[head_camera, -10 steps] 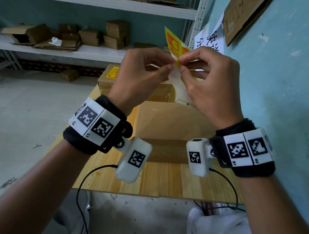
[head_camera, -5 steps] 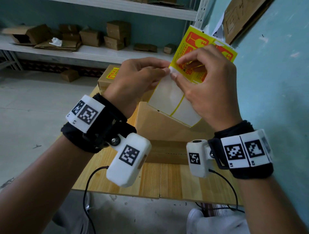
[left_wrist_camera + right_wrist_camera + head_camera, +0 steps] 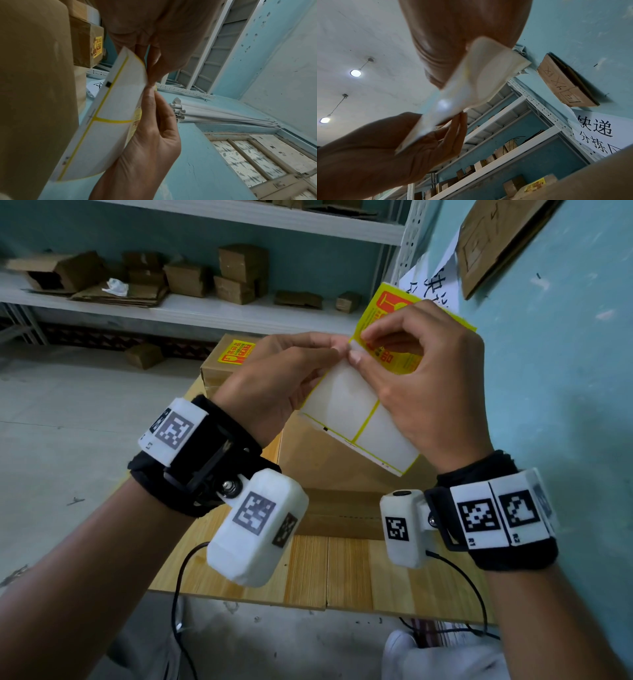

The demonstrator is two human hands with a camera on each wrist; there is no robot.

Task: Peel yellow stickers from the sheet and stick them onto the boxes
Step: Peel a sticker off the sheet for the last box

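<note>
Both hands hold up the sticker sheet (image 3: 349, 402), its white bare backing with yellow lines facing me, over the near cardboard box (image 3: 329, 470). My left hand (image 3: 337, 345) pinches the sheet's upper left edge. My right hand (image 3: 361, 346) pinches the corner of a yellow sticker (image 3: 394, 316) on the sheet's upper half. The left wrist view shows the curved sheet (image 3: 116, 108) between the left fingers (image 3: 150, 73) and the right hand (image 3: 150, 128). A far box (image 3: 215, 371) carries a yellow sticker (image 3: 236, 352).
The boxes stand on a wooden table (image 3: 342, 570) against a blue wall (image 3: 565, 405) on the right. Behind it, white shelves (image 3: 205, 309) hold several small cardboard boxes. Cables hang off the table's front edge.
The sheet has turned from edge-on to facing me and has come lower. My right thumb and forefinger have closed on the yellow sticker's corner.
</note>
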